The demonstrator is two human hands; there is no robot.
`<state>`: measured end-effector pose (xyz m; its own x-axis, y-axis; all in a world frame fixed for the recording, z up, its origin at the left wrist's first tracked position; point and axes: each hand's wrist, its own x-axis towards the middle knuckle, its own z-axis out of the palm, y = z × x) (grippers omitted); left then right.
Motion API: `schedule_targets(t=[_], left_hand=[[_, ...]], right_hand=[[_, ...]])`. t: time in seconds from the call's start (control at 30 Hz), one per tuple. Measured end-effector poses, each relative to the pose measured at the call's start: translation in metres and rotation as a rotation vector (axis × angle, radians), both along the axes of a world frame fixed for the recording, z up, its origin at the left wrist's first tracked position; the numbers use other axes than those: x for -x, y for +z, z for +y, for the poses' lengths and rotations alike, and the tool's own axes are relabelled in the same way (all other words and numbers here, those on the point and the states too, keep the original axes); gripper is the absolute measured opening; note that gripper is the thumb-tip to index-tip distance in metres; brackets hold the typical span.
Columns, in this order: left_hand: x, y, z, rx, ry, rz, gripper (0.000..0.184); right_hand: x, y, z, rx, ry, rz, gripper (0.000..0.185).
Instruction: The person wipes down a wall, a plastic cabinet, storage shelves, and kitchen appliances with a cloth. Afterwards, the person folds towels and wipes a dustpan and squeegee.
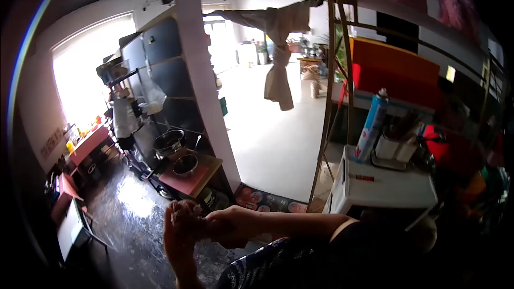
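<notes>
Over floor [136,241]: one left hand [178,231] beside one right hand [224,226]; one aerosol can [370,126].

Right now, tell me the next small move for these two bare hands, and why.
Probably ease the bare right hand slightly away from the bare left hand: they overlap in this view, and shadow hides whether they hold anything.

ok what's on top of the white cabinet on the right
On the white cabinet stand a blue spray can and a white holder with things in it; a small red item lies nearby. The surface directly behind the holder is covered.
</notes>
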<state>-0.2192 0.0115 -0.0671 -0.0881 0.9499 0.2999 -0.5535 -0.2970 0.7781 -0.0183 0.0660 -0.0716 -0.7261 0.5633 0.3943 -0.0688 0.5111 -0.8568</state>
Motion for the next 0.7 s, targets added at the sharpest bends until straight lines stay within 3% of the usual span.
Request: schedule_targets(t=[0.03,0.07,0.1,0.17,0.23,0.3,0.37,0.5,0.53,0.6,0.67,0.7], left_hand=[[0.008,-0.004,-0.002,-0.100,0.048,0.140,0.072],[0.017,-0.005,-0.008,-0.198,0.097,0.276,0.075],[0.024,-0.006,-0.012,-0.295,0.147,0.409,0.079],[0.042,-0.010,-0.011,-0.087,-0.009,0.408,0.071],[0.050,-0.015,-0.005,0.001,-0.097,0.389,0.062],[0.049,-0.027,0.003,-0.040,-0.158,0.349,0.055],[0.049,-0.038,0.015,-0.100,-0.243,0.299,0.053],[0.071,-0.051,0.040,-0.094,0.016,0.290,0.042],[0.078,-0.064,0.056,-0.137,0.270,0.407,0.026],[0.101,-0.078,0.065,-0.183,0.235,0.370,0.017],[0.123,-0.070,0.081,-0.227,-0.184,0.007,0.016],[0.125,-0.062,0.083,-0.261,0.093,0.363,0.008]], right_hand=[[0.007,0.006,0.000,0.058,0.045,-0.096,0.041],[0.013,0.005,0.003,-0.067,0.008,0.006,0.026],[0.015,0.009,0.003,0.447,0.079,-0.051,0.019],[0.019,0.018,0.006,0.271,0.063,0.091,0.011],[0.022,0.008,0.022,0.462,0.199,0.264,0.022],[0.025,0.000,0.026,0.027,-0.015,0.266,0.030],[0.027,-0.006,0.036,0.138,-0.068,0.195,0.034],[0.027,-0.009,0.062,0.340,-0.084,0.000,0.038],[0.025,-0.008,0.072,0.379,-0.068,-0.072,0.039],[0.030,-0.025,0.093,0.416,0.114,-0.209,0.037],[0.032,-0.026,0.117,0.558,0.228,-0.378,0.035],[0.037,-0.024,0.127,0.527,0.247,-0.306,0.034]])
